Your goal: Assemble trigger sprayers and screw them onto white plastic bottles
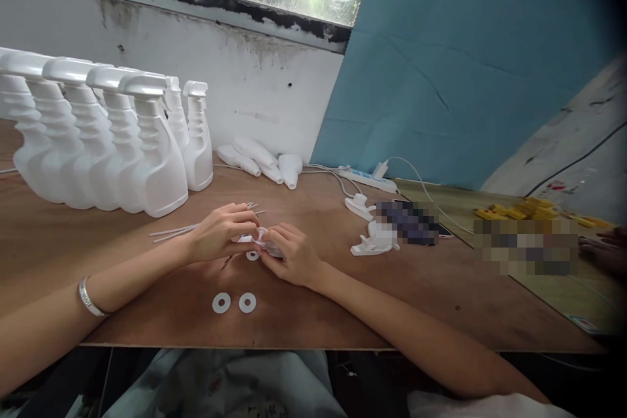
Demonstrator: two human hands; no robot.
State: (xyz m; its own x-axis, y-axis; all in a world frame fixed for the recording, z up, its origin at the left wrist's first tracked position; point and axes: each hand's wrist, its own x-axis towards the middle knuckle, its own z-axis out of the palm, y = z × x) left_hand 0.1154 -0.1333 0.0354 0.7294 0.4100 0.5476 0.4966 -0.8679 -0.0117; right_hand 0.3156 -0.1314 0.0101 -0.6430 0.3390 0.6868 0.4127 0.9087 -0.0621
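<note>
Over the middle of the table, my left hand [226, 232] and my right hand [294, 256] meet, both closed on a white plastic spray trigger head [262, 234]. Fingers cover most of it, so its exact shape is hard to make out. A flat white ring washer [253, 256] lies just below the fingers. Nearer the front edge, a left washer [221, 302] and a right washer [247, 302] lie side by side. Thin white tubes [174, 232] stick out from under my left hand. A bracelet [89, 297] circles my left forearm.
Several white spray bottles [164, 166] stand upright at the left. Empty-looking white bottles [290, 170] lie at the back. Two loose trigger heads [377, 240] sit right of my hands, beside a phone [443, 230]. Behind is a power strip [365, 177]; another person's hand [605, 249] shows at far right.
</note>
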